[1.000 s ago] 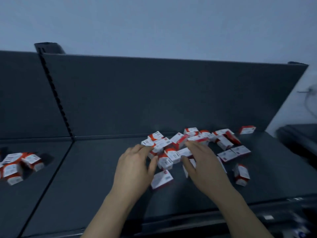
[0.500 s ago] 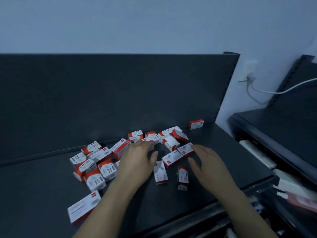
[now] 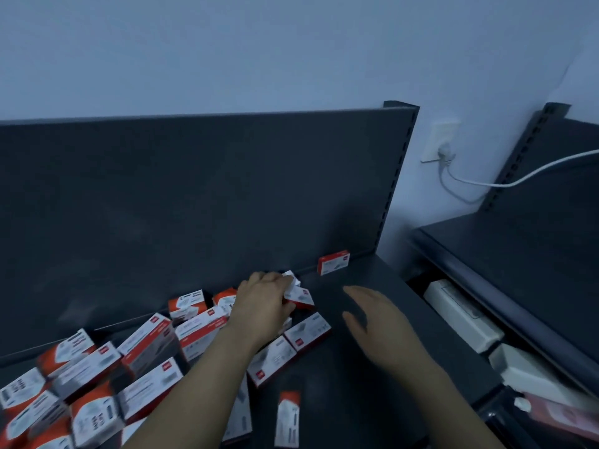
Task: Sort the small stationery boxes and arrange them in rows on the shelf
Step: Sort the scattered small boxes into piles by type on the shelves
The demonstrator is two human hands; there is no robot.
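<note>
Several small red-and-white stationery boxes (image 3: pixel 152 345) lie jumbled on the dark shelf (image 3: pixel 356 393), mostly at the left and centre. One box (image 3: pixel 334 262) stands alone against the back panel at the right. My left hand (image 3: pixel 264 303) reaches into the pile near the back and its fingers curl round a small box (image 3: pixel 296 291). My right hand (image 3: pixel 379 322) hovers flat over bare shelf to the right, fingers straight, holding nothing. Another box (image 3: pixel 287 419) lies apart near the front edge.
The shelf's back panel (image 3: pixel 194 202) rises behind the pile. At the right stands a second dark shelf unit (image 3: pixel 518 254) with white packages (image 3: pixel 460 312) on a lower level. A white cable (image 3: pixel 518 176) runs from a wall socket.
The view has swung right and closer. My left hand has reached further back and taken hold of a box. My right hand has moved to the right, off the boxes.
</note>
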